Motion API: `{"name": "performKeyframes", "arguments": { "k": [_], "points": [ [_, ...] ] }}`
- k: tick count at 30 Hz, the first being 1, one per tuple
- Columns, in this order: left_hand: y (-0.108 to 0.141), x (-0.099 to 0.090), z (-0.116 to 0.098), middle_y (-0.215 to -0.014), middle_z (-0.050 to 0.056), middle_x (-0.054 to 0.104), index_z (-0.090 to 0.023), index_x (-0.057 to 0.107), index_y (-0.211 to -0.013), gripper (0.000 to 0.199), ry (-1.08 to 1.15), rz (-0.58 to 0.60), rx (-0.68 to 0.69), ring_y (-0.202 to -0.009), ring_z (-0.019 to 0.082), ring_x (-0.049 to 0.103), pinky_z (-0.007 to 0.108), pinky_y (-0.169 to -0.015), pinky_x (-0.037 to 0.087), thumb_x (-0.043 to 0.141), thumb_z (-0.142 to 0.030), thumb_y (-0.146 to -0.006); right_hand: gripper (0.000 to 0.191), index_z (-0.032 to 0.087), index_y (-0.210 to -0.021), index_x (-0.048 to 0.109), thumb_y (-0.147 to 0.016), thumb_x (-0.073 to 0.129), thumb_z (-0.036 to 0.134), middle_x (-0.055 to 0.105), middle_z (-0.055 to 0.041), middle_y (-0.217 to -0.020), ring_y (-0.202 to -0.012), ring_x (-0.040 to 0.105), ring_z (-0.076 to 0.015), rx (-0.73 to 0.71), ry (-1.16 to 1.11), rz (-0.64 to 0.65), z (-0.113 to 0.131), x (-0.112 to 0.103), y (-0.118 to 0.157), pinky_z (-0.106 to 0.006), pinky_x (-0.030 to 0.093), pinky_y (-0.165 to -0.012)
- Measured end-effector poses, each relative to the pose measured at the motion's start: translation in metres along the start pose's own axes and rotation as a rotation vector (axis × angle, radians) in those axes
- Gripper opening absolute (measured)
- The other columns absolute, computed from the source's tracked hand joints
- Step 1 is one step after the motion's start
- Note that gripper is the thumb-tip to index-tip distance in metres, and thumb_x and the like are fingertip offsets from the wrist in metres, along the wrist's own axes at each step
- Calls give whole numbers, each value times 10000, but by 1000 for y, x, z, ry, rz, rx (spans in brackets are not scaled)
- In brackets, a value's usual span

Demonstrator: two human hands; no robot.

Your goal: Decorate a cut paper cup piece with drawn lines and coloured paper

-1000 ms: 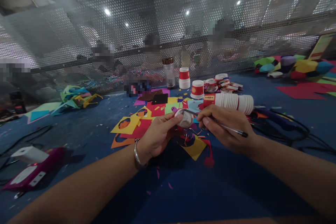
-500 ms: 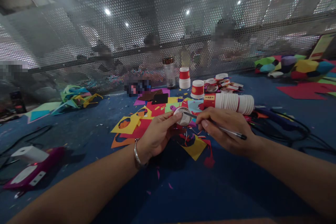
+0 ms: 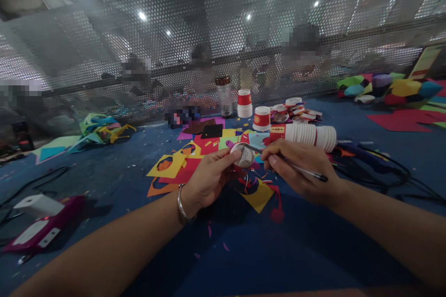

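Observation:
My left hand [image 3: 209,178], with a silver bracelet at the wrist, pinches the edge of a small round white disc [image 3: 245,156] that bears dark marks. A dark pen [image 3: 308,172] is held in my right hand [image 3: 301,171], its tip on or just above the disc's upper part. Beneath and behind the hands lie coloured paper scraps, among them a yellow sheet [image 3: 170,163] with a round hole and a yellow piece [image 3: 259,196]. Just behind my right hand, a stack of paper cups [image 3: 303,134] lies on its side.
Upright cups [image 3: 262,118] and a glass bottle [image 3: 225,97] stand at the back before a perforated metal screen [image 3: 156,46]. A magenta power strip [image 3: 45,225] with a white plug sits at left. Black cables [image 3: 407,174] and coloured paper balls [image 3: 404,90] are on the right.
The pen tip has shifted very slightly up and left over the disc. Both hands otherwise keep nearly the same position.

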State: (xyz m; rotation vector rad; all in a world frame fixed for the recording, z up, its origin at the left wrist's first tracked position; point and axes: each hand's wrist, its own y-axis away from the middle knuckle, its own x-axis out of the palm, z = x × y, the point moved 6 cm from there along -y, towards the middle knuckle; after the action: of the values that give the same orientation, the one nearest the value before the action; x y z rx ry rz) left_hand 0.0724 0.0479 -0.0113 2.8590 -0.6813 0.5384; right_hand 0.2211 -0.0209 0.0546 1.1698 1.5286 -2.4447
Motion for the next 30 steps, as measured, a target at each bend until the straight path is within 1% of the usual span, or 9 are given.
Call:
{"name": "performKeyframes", "arguments": {
  "k": [5,11,17,21,25,30],
  "points": [
    [0,0,1,-854,79,769,-117,780,-887,297,-19,4,-5,-720,137,674,236,-669,556,855,-351,-720,167,164,-919,608,-962,450,131,671,7,-687,-589,620,-80,-5,41,-26,1,-3,-1,-208,445,-569],
    [2,-1,1,-865,84,769,-113,778,-885,327,-36,-23,-10,-717,132,666,221,-647,551,863,-373,-705,160,174,-924,596,-969,445,142,669,-1,-682,-593,622,-97,-1,19,0,1,-1,-1,-222,456,-576],
    [1,-1,1,-876,80,767,-117,774,-919,270,-29,-23,-17,-749,141,683,238,-689,568,819,-335,-767,155,185,-922,599,-967,456,144,648,10,-717,-604,600,-91,-37,-46,10,4,2,0,-222,455,-582],
    [0,-1,0,-872,72,766,-120,773,-902,257,-19,-28,-19,-738,130,683,224,-677,559,828,-326,-759,153,185,-930,597,-967,456,141,651,10,-729,-617,601,-89,-39,-51,19,3,4,-1,-219,455,-584],
    [1,0,-1,-846,67,764,-120,773,-875,232,-21,-24,-18,-709,132,682,237,-672,560,826,-313,-757,153,189,-925,590,-965,451,138,649,12,-722,-610,596,-87,-35,-37,22,3,3,0,-219,453,-583],
    [2,1,-1,-848,67,760,-121,772,-863,223,-19,-21,-10,-721,132,682,238,-682,561,824,-312,-762,155,189,-927,592,-969,446,156,652,4,-716,-608,599,-97,-17,-40,40,3,4,1,-231,457,-580]
  ]
}}
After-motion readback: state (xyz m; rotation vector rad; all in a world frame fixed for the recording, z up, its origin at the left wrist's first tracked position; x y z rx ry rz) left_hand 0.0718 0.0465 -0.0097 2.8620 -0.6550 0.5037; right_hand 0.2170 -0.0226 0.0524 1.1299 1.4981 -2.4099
